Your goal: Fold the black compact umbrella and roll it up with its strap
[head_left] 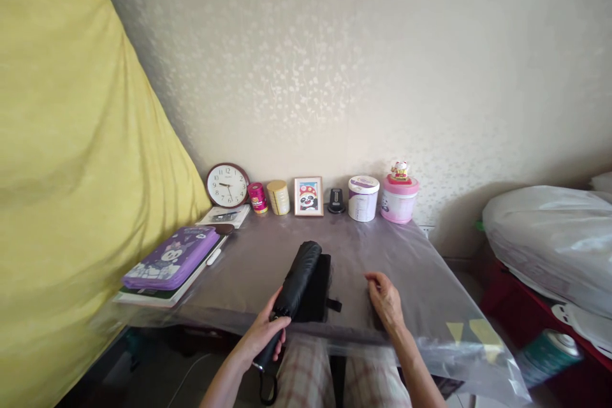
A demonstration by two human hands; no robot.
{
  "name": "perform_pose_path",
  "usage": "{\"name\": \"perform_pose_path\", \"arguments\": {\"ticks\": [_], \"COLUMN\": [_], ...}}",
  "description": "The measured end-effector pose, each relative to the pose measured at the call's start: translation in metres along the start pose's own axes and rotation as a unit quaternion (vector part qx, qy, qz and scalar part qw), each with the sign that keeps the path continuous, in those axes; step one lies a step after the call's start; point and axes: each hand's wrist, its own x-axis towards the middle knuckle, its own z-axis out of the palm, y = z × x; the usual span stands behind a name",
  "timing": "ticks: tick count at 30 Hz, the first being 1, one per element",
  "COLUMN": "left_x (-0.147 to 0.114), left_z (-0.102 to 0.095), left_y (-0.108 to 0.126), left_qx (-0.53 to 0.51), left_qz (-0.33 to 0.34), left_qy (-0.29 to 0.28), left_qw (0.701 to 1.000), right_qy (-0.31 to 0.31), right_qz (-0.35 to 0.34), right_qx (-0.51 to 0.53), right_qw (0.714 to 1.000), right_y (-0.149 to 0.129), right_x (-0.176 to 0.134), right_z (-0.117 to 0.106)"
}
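Umbrella: grip partly hidden by left hand. Black case: left side hidden behind umbrella. Forearms cut by bottom edge; curtain runs off left, plastic bag off right. White tub: small print too fine to read.

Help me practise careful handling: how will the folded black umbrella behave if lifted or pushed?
The umbrella is probably stiff when lifted, since it slants straight, held only near its lower end. Being rounded, it may roll if pushed. The dangling strap would likely swing.
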Motion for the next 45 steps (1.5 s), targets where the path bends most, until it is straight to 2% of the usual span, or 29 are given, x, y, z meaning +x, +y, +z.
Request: {"name": "perform_pose_path", "arguments": {"ticks": [3,6,8,9,10,12,13,15,21,27,30,34,39,45], "left_x": [0.001,-0.002,-0.006,-0.008,-0.009,-0.011,-0.012,-0.012,-0.01,-0.005,-0.004,-0.003,0.001,-0.003], "left_z": [-0.007,-0.006,-0.001,0.003,0.007,0.014,0.017,0.021,0.018,-0.004,-0.011,-0.012,-0.018,-0.032], "left_y": [-0.003,-0.002,-0.001,-0.001,0.0,0.0,-0.001,-0.002,-0.007,-0.006,-0.007,-0.012,-0.015,0.003], "left_qx": [0.015,0.055,0.151,0.228,0.326,0.482,0.526,0.56,0.572,0.579,0.57,0.557,0.514,0.355], "left_qz": [-0.006,-0.011,0.011,0.029,0.046,0.055,0.048,0.032,0.037,0.02,0.023,0.045,0.048,0.071], "left_qy": [0.029,0.067,0.123,0.156,0.189,0.21,0.205,0.187,0.188,0.224,0.245,0.25,0.228,0.199], "left_qw": [0.999,0.996,0.981,0.961,0.925,0.849,0.824,0.807,0.798,0.784,0.784,0.791,0.825,0.911], "right_qy": [-0.013,-0.027,-0.026,-0.023,-0.021,-0.018,-0.017,-0.018,-0.025,-0.023,-0.024,-0.024,-0.025,-0.017], "right_qz": [0.044,0.045,0.037,0.034,0.031,0.025,0.022,0.019,0.02,0.009,0.012,0.006,0.004,-0.002], "right_qx": [0.003,0.006,0.002,0.002,0.002,0.004,0.005,0.007,0.01,0.02,0.025,0.035,0.04,0.044], "right_qw": [0.999,0.999,0.999,0.999,0.999,1.0,1.0,1.0,0.999,0.999,0.999,0.999,0.999,0.999], "right_y": [0.011,0.01,0.008,0.007,0.007,0.006,0.006,0.006,0.006,0.009,0.009,0.008,0.01,0.012], "right_x": [0.001,-0.001,-0.002,-0.003,-0.003,-0.004,-0.005,-0.006,-0.007,-0.008,-0.008,-0.009,-0.009,-0.009], "right_z": [-0.007,-0.007,-0.007,-0.007,-0.007,-0.007,-0.008,-0.008,-0.008,-0.007,-0.007,-0.008,-0.006,-0.004]}}
